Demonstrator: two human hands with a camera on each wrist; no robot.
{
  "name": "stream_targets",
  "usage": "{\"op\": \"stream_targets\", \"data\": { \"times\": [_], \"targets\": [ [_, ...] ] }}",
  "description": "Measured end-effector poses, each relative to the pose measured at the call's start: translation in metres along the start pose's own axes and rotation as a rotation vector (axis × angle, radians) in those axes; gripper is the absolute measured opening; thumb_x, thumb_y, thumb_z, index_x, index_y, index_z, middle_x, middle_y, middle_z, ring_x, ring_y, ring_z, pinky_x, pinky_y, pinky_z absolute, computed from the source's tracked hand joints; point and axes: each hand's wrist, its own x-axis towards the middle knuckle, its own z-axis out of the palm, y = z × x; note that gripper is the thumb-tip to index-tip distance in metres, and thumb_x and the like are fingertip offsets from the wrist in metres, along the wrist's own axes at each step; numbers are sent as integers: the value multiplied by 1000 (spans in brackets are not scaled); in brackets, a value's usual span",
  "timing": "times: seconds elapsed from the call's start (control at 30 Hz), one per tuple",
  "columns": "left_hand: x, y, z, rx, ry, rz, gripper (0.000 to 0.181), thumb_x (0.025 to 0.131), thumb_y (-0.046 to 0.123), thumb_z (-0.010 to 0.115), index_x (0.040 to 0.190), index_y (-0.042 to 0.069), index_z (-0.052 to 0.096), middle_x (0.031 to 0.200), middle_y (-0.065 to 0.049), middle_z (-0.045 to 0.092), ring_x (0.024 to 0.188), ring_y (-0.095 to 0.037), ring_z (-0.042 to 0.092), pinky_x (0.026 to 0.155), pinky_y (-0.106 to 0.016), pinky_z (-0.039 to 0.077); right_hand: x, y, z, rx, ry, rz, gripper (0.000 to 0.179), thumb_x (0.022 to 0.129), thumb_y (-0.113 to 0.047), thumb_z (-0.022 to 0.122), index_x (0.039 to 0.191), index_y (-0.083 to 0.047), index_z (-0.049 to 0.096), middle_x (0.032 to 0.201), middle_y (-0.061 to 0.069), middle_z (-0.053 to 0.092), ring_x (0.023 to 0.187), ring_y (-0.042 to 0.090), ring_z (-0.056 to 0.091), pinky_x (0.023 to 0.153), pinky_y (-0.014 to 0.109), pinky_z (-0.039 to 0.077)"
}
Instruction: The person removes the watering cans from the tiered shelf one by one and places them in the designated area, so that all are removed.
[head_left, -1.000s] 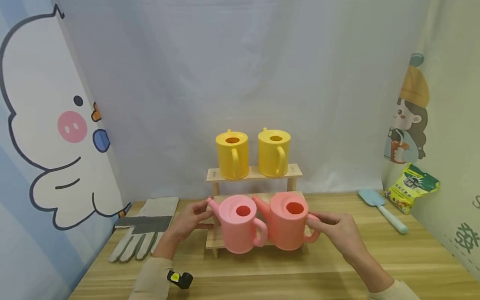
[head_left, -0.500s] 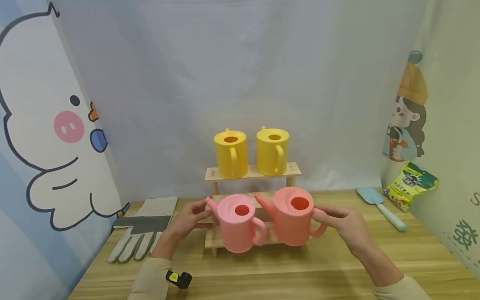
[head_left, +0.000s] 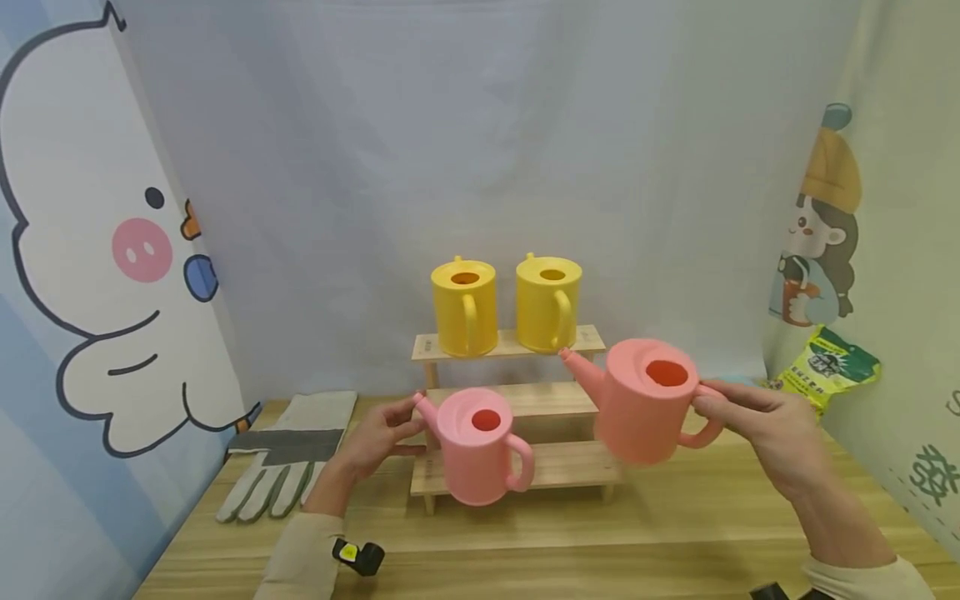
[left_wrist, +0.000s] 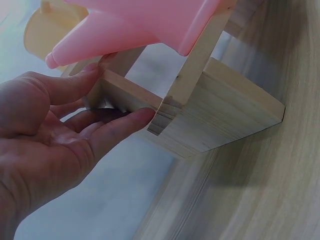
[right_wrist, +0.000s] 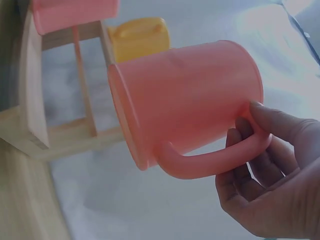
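My right hand (head_left: 783,429) grips the handle of a coral-pink watering can (head_left: 641,408), holding it up to the right of the wooden stand (head_left: 517,467). Its spout points left and up; the right wrist view has the can (right_wrist: 185,100) tipped on its side, with fingers through the handle. A lighter pink watering can (head_left: 476,454) sits on the stand's bottom step, spout to the left. Beside that spout, my left hand (head_left: 378,437) holds the stand's left side. In the left wrist view the thumb and a fingertip (left_wrist: 145,116) rest against the wood.
Two yellow watering cans (head_left: 465,312) stand on the top step. A work glove (head_left: 300,446) lies at the left. At the right are a green-yellow packet (head_left: 825,371) and a light-blue trowel, mostly hidden behind my right hand. Printed curtains surround the table.
My right hand has lifted the coral-pink watering can off the bottom step and carried it up and right. The left hand and the lighter pink can keep their places.
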Motion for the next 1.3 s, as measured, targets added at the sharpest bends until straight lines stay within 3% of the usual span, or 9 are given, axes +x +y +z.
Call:
{"op": "stream_targets", "data": {
  "times": [0.13,0.4,0.77,0.93,1.3],
  "targets": [
    [1,0,0,6,2,-1,54,101,10,60,149,-7,41,159,-23,28,136,-47,41,91,-51,56,0,-4,-13,73,33,-42,19,96,0,66,110,-2,78,85,2,77,92,10,69,80,19,58],
    [0,-1,0,6,-5,-1,55,101,11,61,149,-6,40,159,-23,26,137,-47,40,91,-50,56,3,-6,-28,207,97,-73,20,95,5,65,108,-1,79,88,2,77,86,10,71,79,19,59],
    [0,-1,0,-3,9,-7,55,101,10,62,149,-5,41,158,-23,31,135,-46,43,90,-51,57,12,1,-33,195,294,11,14,86,-7,80,100,-6,82,78,-1,75,73,8,67,72,15,58],
    [-1,-2,-2,-18,5,0,56,101,10,61,150,-6,39,157,-24,31,134,-46,44,90,-51,57,17,11,-32,206,377,93,16,81,-12,85,97,-10,83,78,-4,75,73,6,68,69,14,58],
    [-1,-3,-3,-15,-8,17,56,101,13,63,149,-7,41,157,-24,31,133,-45,45,90,-51,57,31,37,-16,214,454,170,10,78,-10,87,87,-11,83,76,-8,72,73,5,66,67,16,59]
  ]
}}
